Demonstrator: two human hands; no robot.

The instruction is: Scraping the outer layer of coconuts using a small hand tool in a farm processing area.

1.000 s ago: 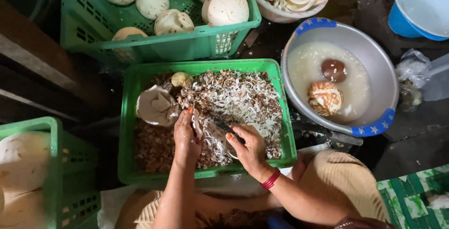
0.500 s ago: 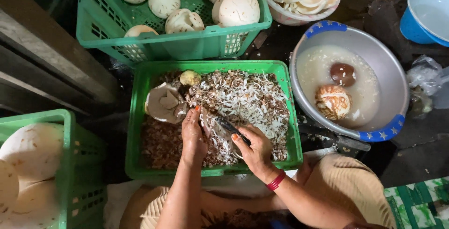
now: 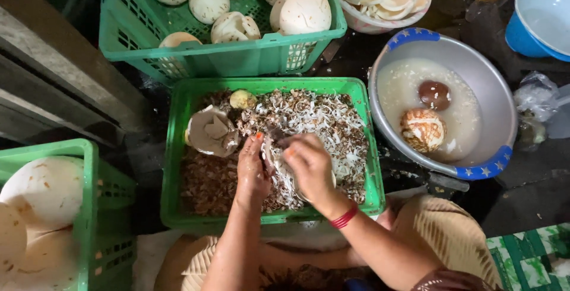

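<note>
Left hand [image 3: 252,169] was closed round a coconut piece [image 3: 274,161], held over the green crate [image 3: 184,148] of peelings. Right hand [image 3: 309,166] was clenched just beside it, touching the same piece; tool in that fist mostly hidden, cannot tell its kind. Broken shell half [image 3: 211,132] lay in crate's far-left corner, w/ a small yellowish lump [image 3: 243,98] nearby. Metal basin [image 3: 499,107] to the right held cloudy water, one brown nut [image 3: 434,94] & one part-peeled nut [image 3: 422,129]. Second crate [image 3: 225,59] beyond held peeled white coconuts [image 3: 304,10]. Third crate [image 3: 89,208] stood at left.
</note>
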